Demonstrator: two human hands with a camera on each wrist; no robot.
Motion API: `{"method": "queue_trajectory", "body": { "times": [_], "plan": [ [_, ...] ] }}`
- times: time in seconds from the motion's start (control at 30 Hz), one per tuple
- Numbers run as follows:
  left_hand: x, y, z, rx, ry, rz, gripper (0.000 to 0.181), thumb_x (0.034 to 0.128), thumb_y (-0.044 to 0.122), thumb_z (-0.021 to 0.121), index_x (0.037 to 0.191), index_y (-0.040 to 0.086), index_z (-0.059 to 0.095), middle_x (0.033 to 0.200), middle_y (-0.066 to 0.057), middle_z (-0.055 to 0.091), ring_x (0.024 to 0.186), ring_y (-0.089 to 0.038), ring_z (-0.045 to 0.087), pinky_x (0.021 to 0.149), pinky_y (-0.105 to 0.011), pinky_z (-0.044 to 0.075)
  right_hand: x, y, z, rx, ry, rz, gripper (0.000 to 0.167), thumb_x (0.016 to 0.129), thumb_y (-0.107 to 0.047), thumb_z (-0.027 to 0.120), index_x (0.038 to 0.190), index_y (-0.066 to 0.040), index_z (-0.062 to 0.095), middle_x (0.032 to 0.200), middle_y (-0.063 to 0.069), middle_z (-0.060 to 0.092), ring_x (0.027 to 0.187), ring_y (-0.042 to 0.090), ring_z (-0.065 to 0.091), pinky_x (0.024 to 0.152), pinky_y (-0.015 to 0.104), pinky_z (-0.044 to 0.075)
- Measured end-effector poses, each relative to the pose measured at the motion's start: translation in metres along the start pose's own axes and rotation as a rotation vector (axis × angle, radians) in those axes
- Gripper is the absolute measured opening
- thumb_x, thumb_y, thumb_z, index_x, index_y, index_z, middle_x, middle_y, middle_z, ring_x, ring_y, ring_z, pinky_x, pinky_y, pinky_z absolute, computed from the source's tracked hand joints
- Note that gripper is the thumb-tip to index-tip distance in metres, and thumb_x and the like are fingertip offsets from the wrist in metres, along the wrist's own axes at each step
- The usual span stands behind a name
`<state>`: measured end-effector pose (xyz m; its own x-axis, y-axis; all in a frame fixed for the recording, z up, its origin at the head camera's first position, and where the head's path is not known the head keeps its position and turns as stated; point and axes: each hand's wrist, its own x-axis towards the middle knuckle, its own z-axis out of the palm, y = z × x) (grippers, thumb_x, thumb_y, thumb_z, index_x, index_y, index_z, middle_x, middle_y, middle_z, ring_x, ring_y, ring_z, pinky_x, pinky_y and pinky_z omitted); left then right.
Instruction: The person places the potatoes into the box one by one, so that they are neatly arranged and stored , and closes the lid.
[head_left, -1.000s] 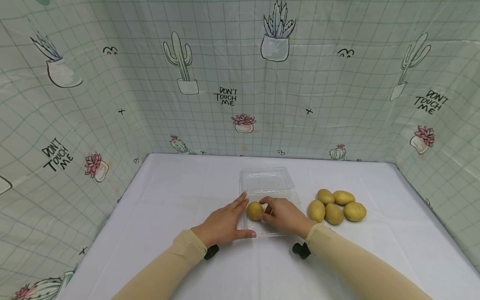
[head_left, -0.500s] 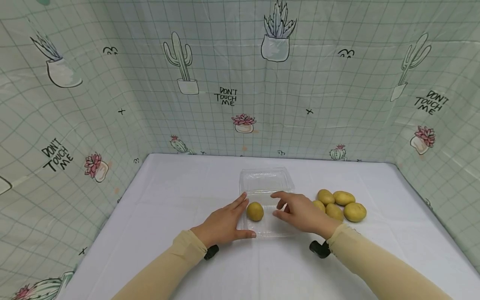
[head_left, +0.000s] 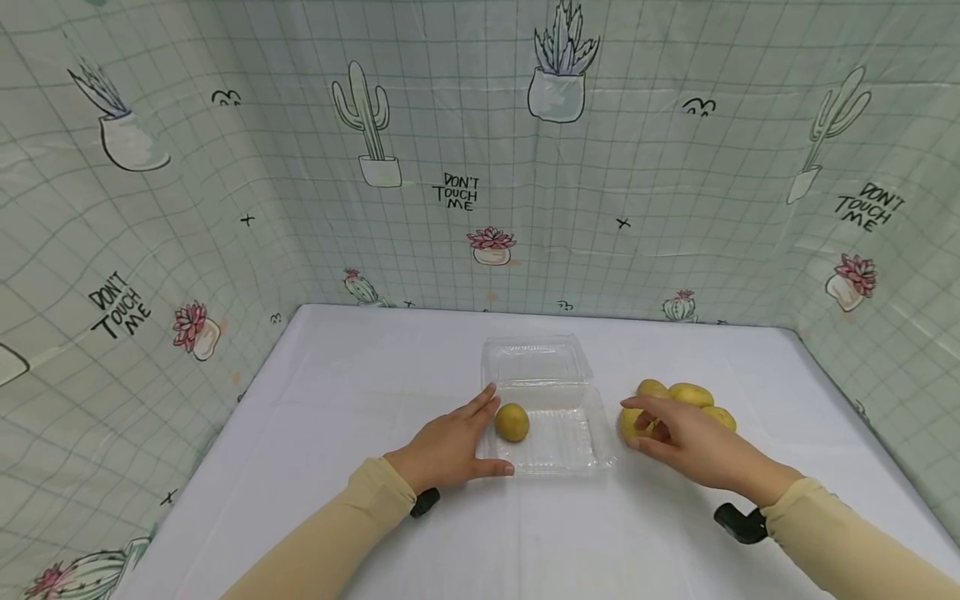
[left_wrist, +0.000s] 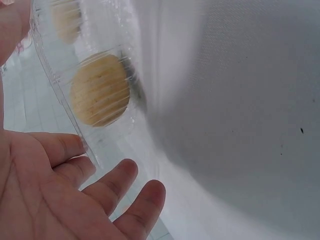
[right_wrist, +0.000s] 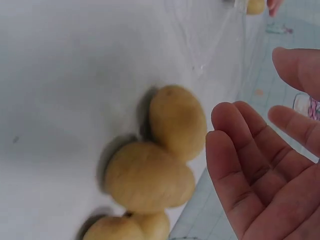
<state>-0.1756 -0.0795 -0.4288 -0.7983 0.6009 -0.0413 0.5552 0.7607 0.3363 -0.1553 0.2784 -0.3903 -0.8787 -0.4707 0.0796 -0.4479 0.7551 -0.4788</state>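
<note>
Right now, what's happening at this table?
A person is working with potatoes and a clear plastic container with its lid open. The left hand is spread along the container's left edge. One potato sits inside, toward that side. The right hand is at the other potatoes, right of the container, fingers loosely bent and holding none.

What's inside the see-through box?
One potato, near the left end of the see-through box. The left hand covers part of that end, so that bit is hidden.
</note>
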Motion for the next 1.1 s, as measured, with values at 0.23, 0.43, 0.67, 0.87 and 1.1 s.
{"method": "queue_trajectory", "body": {
  "times": [0.23,0.43,0.67,0.87,1.1],
  "plan": [
    [0.000,0.000,0.000,0.011,0.005,0.004,0.099,0.0870,0.064,0.065,0.155,0.000,0.032,0.165,-0.009,0.014,0.145,-0.025,0.031,0.108,-0.040,0.039,-0.022,0.022,-0.012,-0.059,0.046,0.008,0.050,0.090,-0.021,0.077,0.134,-0.007,0.059,0.101,-0.004,0.066,0.082,0.006,0.060,0.065,0.027,0.052],
    [0.000,0.001,-0.001,0.017,0.006,0.002,0.098,0.0872,0.064,0.065,0.155,0.001,0.032,0.165,-0.009,0.014,0.145,-0.024,0.031,0.107,-0.040,0.040,-0.035,0.042,-0.014,-0.085,0.075,0.023,0.049,0.090,-0.020,0.077,0.134,-0.006,0.059,0.108,0.000,0.066,0.079,0.003,0.055,0.063,0.026,0.049],
    [0.001,0.000,-0.001,0.006,0.012,0.013,0.097,0.0875,0.062,0.066,0.154,0.000,0.033,0.165,-0.011,0.016,0.144,-0.026,0.032,0.107,-0.041,0.040,-0.037,0.058,-0.006,-0.098,0.095,0.040,0.052,0.089,-0.019,0.078,0.135,-0.004,0.057,0.102,0.003,0.058,0.075,0.006,0.049,0.058,0.025,0.043],
    [0.001,0.000,0.000,0.011,0.008,0.007,0.098,0.0872,0.063,0.065,0.155,0.001,0.032,0.165,-0.010,0.016,0.144,-0.025,0.032,0.107,-0.041,0.040,-0.033,0.066,0.002,-0.095,0.092,0.052,0.054,0.088,-0.014,0.078,0.136,-0.002,0.055,0.094,0.000,0.055,0.072,0.005,0.047,0.057,0.025,0.042],
    [0.001,-0.001,0.001,0.024,0.011,0.005,0.099,0.0869,0.064,0.065,0.155,0.000,0.032,0.165,-0.010,0.016,0.144,-0.025,0.032,0.107,-0.040,0.040,-0.028,0.069,0.009,-0.098,0.080,0.099,0.052,0.088,-0.012,0.077,0.133,0.001,0.055,0.100,0.002,0.061,0.076,0.008,0.052,0.062,0.026,0.047]
  ]
}}
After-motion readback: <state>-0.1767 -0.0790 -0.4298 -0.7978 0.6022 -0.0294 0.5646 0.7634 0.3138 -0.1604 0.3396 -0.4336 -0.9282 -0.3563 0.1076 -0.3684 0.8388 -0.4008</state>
